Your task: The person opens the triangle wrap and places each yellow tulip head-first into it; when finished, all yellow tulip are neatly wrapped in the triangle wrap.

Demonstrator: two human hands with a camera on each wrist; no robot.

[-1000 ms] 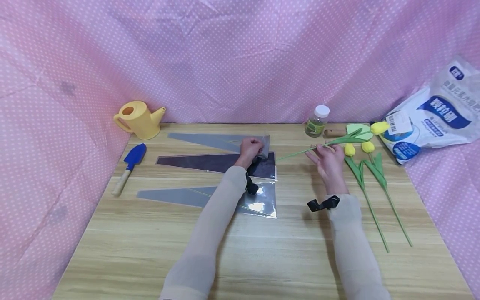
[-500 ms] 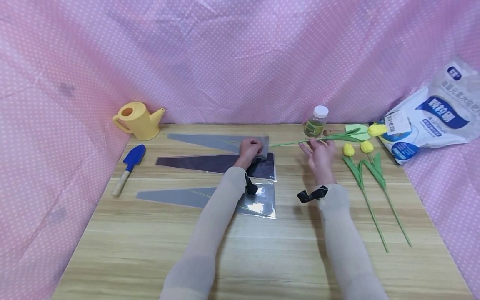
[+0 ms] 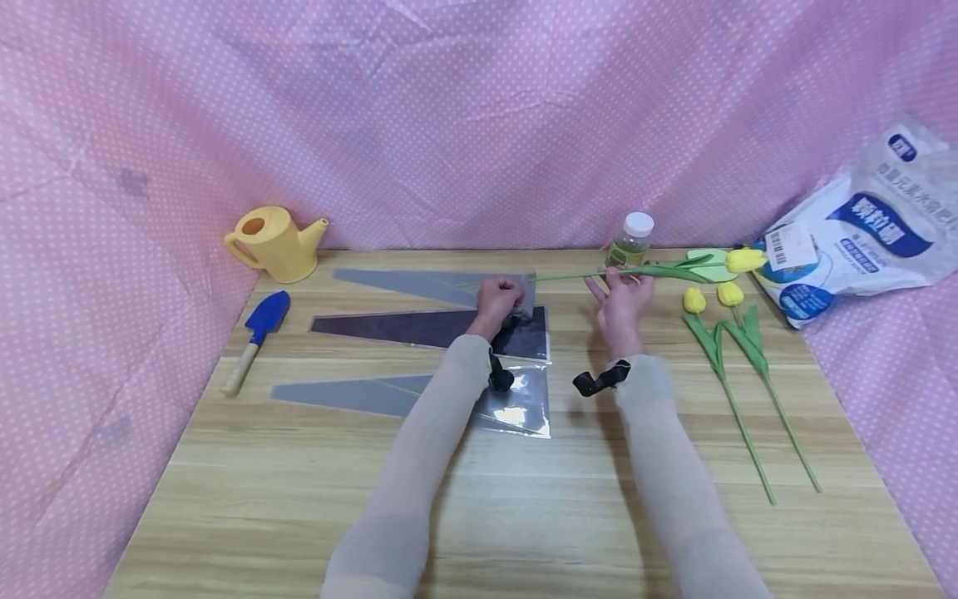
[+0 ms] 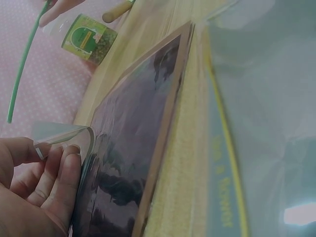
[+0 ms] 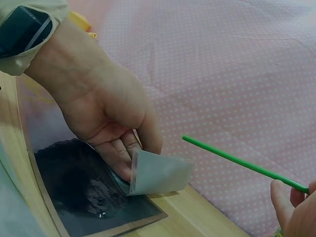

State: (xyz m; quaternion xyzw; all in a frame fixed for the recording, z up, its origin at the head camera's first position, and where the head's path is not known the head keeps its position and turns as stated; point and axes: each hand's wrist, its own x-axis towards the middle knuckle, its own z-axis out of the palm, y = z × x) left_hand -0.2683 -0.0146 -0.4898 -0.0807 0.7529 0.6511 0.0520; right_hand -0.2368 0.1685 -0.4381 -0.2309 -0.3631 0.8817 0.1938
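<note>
My left hand (image 3: 500, 304) pinches the wide end of a clear-and-grey tapered flower sleeve (image 3: 407, 281), the farthest of three. That edge of the sleeve (image 5: 160, 173) is lifted and bent up at the fingers in the right wrist view. My right hand (image 3: 623, 309) holds an artificial yellow tulip (image 3: 684, 271) by its green stem, flower to the right. The bare tip of the stem (image 5: 237, 160) points at the lifted edge, with a gap between them. A dark sleeve (image 3: 389, 324) lies under my left wrist, and another grey sleeve (image 3: 352, 393) is nearer, partly covered by my forearm.
Two more yellow tulips (image 3: 718, 370) lie on the right. Behind my right hand stand a white-capped jar (image 3: 630, 241) and a pale green trowel (image 3: 711, 259). A white bag (image 3: 861, 229) leans at far right. Left are a yellow watering can (image 3: 279, 244) and a blue trowel (image 3: 258, 333).
My right hand has moved left and slightly away from me, carrying the tulip so that its stem tip comes closer to the far sleeve. The left hand has kept its place on the sleeve.
</note>
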